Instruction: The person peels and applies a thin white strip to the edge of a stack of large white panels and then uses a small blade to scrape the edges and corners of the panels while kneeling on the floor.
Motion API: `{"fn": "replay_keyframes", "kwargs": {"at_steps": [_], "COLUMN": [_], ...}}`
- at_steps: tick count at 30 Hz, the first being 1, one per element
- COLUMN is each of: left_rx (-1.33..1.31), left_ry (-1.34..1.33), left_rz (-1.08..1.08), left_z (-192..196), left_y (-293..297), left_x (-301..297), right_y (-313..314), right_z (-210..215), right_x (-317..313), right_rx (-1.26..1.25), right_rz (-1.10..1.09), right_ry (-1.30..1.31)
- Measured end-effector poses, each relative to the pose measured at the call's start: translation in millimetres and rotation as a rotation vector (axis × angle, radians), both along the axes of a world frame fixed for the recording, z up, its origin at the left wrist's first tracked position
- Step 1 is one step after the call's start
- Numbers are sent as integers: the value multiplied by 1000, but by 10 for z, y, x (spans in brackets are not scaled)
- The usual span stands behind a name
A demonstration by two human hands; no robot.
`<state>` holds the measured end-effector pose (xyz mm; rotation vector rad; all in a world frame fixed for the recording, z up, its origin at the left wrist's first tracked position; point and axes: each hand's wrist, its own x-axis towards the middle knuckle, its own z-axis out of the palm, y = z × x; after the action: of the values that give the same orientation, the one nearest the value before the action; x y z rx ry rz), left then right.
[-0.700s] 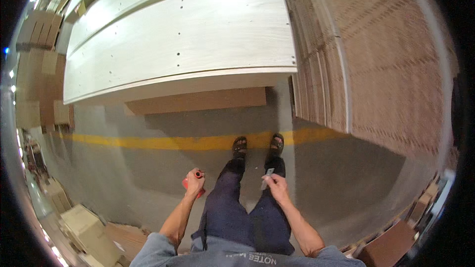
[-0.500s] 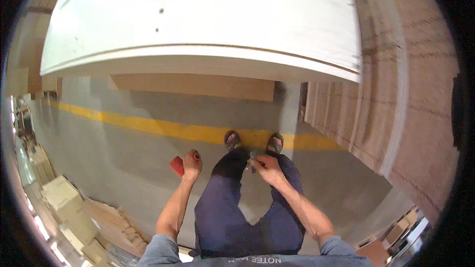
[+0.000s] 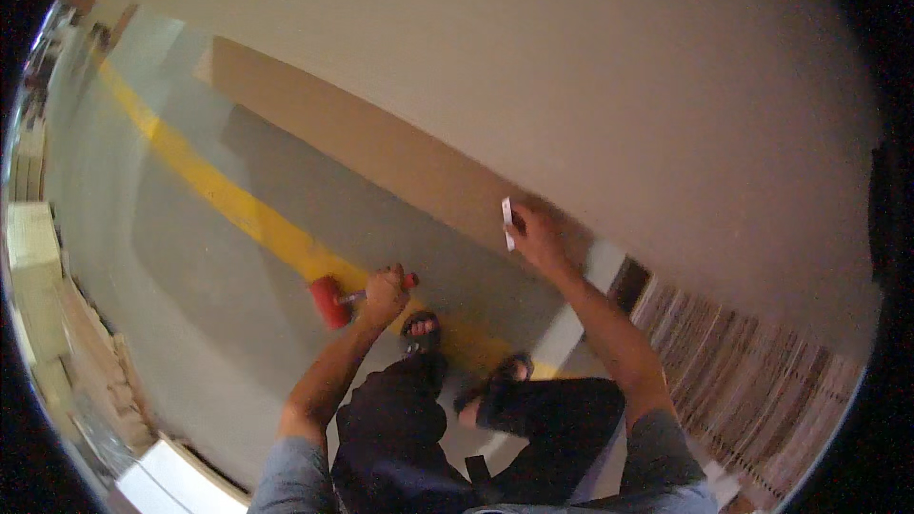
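My left hand is closed round the handle of a red-headed mallet. The mallet's head points left, over the yellow floor line, and the red end of its grip shows past my fist. Farther out and to the right, my right hand pinches a short, narrow white strip between thumb and fingers. What exactly the strip is, I cannot tell. That hand is close to the big beige panel, which fills the upper right; whether they touch is unclear.
A long brown board or carton lies on the grey floor under the panel's edge. To the right is a stack of layered boards. Pale boxes and cardboard line the left side. A yellow line crosses the floor by my feet.
My view has swung in under the panel, so its white upper face is out of sight. My right hand has reached forward from my knees with the strip. The mallet has come forward too.
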<state>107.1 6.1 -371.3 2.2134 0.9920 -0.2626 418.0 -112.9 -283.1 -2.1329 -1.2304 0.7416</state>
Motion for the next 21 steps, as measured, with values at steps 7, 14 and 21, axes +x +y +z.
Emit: {"fn": "replay_keyframes", "kwargs": {"at_steps": [7, 14, 21], "left_rx": [-45, 809, 970], "left_ry": [-446, -1415, -1579], "left_rz": [207, -6, -365], "left_z": [1217, 3769, 4480], "left_y": [65, -887, -856], "left_x": [389, 1072, 2291], "right_y": [-777, -1485, -1214], "right_z": [254, -630, -1401], "right_x": [-119, -433, -110], "right_rx": [-416, -133, 147], "right_rz": [374, 231, 97], "right_ry": [-449, -491, -387]}}
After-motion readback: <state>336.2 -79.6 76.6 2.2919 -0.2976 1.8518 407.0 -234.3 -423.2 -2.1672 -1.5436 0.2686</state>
